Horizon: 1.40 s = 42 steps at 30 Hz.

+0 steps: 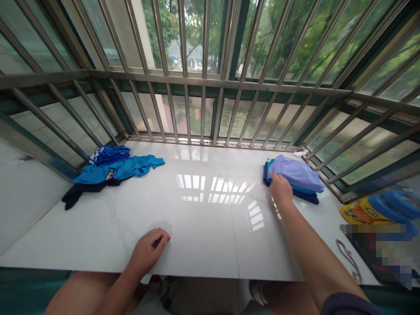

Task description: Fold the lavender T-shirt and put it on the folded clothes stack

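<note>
My right hand (281,189) is at the left edge of a stack of folded clothes on the right of the white surface. Its fingers are closed at the corner of the lavender garment (297,173) on top; the fingertips are partly hidden. Teal and navy folded cloth (306,196) shows underneath. My left hand (149,249) rests near the front edge, fingers loosely curled together, nothing visible in them. Farther left lies a loose, crumpled heap: a royal blue garment (113,154), a bright blue one (131,168) and a dark navy one (83,191).
Metal window bars (203,81) enclose the glossy white counter (197,218) at the back and sides. At the right stand a yellow and blue container (370,210), a pixelated dark flat item (377,251) and a thin brown cord-like loop (349,258). A crumpled white scrap (300,153) lies behind the stack.
</note>
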Available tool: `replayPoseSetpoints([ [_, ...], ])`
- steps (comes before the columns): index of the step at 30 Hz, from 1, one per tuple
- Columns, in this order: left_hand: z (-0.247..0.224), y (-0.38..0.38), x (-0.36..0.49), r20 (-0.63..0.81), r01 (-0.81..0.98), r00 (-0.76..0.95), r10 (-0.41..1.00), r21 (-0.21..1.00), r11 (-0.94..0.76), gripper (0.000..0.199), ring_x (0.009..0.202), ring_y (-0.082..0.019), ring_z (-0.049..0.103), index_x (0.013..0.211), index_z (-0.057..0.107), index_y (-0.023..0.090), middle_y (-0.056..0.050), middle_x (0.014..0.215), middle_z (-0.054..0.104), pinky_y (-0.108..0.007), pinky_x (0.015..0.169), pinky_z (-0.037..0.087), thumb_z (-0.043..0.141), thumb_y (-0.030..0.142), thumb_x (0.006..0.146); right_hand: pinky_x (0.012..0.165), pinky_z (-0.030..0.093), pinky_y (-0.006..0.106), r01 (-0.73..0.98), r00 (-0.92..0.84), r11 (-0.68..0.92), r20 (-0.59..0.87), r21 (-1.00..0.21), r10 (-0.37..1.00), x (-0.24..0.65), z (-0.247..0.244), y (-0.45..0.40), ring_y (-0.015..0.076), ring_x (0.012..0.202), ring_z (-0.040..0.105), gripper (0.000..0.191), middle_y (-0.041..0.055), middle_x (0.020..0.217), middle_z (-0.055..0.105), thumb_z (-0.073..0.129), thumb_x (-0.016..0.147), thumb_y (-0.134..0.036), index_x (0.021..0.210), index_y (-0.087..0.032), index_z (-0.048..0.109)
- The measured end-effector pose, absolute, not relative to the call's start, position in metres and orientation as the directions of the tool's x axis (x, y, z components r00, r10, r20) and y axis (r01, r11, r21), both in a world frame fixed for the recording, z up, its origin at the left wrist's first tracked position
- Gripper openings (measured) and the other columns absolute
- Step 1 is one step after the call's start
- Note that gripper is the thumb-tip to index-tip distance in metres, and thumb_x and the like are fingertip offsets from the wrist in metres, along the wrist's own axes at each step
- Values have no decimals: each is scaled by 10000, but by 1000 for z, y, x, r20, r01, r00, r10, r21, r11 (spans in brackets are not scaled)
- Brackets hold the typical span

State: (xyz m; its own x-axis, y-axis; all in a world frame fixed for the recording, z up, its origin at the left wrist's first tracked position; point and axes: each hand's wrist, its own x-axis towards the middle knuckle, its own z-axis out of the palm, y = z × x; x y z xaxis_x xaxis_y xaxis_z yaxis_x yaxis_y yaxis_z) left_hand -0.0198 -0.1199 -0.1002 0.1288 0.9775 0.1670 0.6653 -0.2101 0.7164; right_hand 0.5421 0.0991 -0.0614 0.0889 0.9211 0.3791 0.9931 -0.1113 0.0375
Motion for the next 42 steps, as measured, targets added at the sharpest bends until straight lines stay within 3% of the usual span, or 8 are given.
replayPoseSetpoints([
  [4,-98,-120,-19,150,668,133,980,717,-200,367,802,-194,708,810,726,247,-24,831,752,-280,747,539,532,448,1048,1041,472,554,979,140,-188,396,85,907,561,-49,102,415,1265,554,524,247,1381,629,519,1023,-401,1464,-131,608],
  [8,-100,-120,-21,143,667,139,980,718,-200,367,812,-194,706,823,725,246,-28,840,751,-280,757,539,527,452,1054,1158,269,782,978,90,-121,177,172,980,598,-50,114,514,1544,254,1027,208,1752,249,648,870,-730,1703,-246,291],
  [11,-102,-120,-21,148,669,143,979,714,-206,372,812,-195,703,825,722,245,-33,839,751,-280,762,539,523,459,1056,1139,310,785,976,122,-133,77,170,990,625,-52,130,546,1559,219,1267,234,1786,105,733,763,-780,1744,-241,139],
  [16,-99,-120,-20,148,677,138,979,708,-202,383,808,-201,705,822,720,244,-40,833,754,-285,760,548,516,466,1058,1018,474,688,972,44,-46,13,229,999,646,-51,157,533,1401,431,1171,304,1669,341,802,777,-447,1732,-180,178],
  [21,-95,-119,-19,155,675,141,978,707,-210,389,779,-200,707,802,723,245,-40,806,749,-280,732,552,519,466,1048,1013,495,587,969,-15,-25,159,244,987,644,-57,155,443,1276,529,863,278,1533,517,638,831,-204,1650,-114,380],
  [32,-96,-118,-19,162,673,142,977,708,-215,364,774,-185,708,799,718,246,-19,803,746,-268,732,540,536,440,1047,1254,329,568,937,-345,316,255,149,903,647,-80,103,398,1548,328,744,219,1632,459,621,869,-242,1582,-109,459],
  [38,-97,-118,-18,158,676,130,979,708,-204,369,786,-192,710,799,724,248,-20,812,751,-278,741,543,540,458,1041,1191,397,592,972,-220,188,267,141,938,639,-72,106,423,1516,378,879,234,1647,425,668,811,-242,1631,-116,377],
  [42,-97,-119,-18,156,674,118,981,712,-194,373,791,-196,712,795,722,249,-22,813,752,-279,739,542,538,464,1039,1151,377,709,983,-129,97,214,154,968,617,-61,107,488,1497,371,937,243,1665,391,717,833,-430,1649,-150,351],
])
